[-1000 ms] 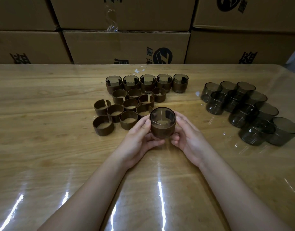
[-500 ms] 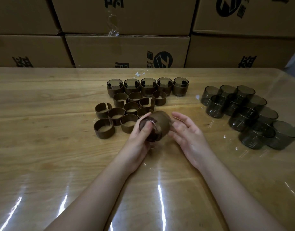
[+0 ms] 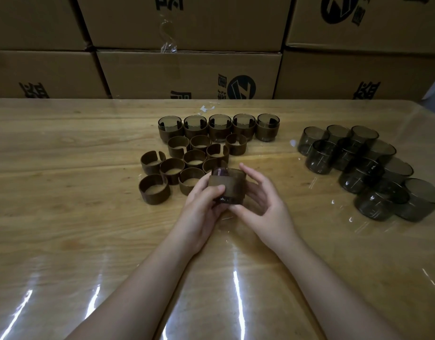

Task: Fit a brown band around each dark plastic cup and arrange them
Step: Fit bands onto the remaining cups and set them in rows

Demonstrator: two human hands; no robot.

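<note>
While both hands are on the one cup, I log the step as seating its band, not yet placing.

Left hand grips the cup from the near left, thumb pressed flat on the band's face. Right hand cradles the right side, fingers curved round it, thumb under the lower edge. The cup sits between the palms, just in front of the loose bands, at or slightly above the table; I cannot tell if it touches the surface. It looks tipped towards me, and which end faces up is unclear in this light.

Judgement on doing it well:
- **Pushing:** the band is a split ring, so it should spring open and slide. I would push evenly with both thumbs around the edge, not at one point, or it may cock and jam.
- **Checking:** the band's edge should run level all round and match the finished row, where a strip of dark rim shows above each band.
- **Grip:** squeeze lightly, as thin plastic may flex.

Placement comes next, probably at an end of that row of five. I would carry the cup high over the loose bands so none scatter. The bare cups wait well apart on the right, clustered and touching, so I would pick from the near edge.
</note>
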